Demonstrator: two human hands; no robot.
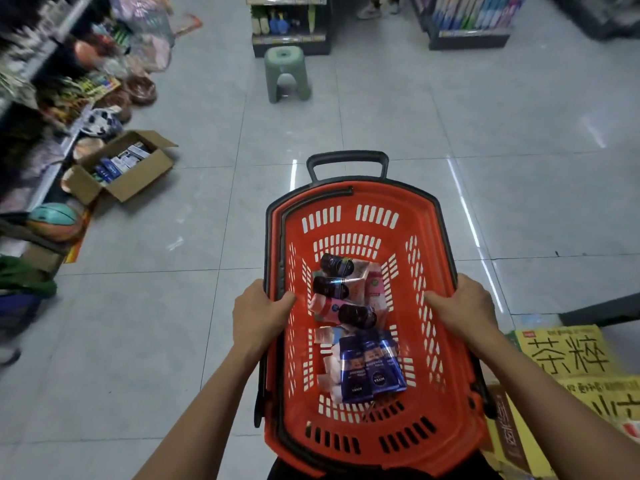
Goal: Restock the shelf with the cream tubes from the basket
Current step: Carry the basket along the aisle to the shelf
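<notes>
Two hands on the red basket (446, 344): my left hand (258, 315) grips its left rim with the thumb hooked over the edge, and my right hand (462, 306) grips the right rim the same way. Inside, on the basket floor, lie the cream tubes (370, 370) (three blue ones side by side nearest me, dark-capped and pink ones beyond them). Away to my left an open cardboard box (121, 171) sits on the tiled floor (207, 306) against the blurred shelf (38, 109). A green stool (286, 74) stands up the aisle.
</notes>
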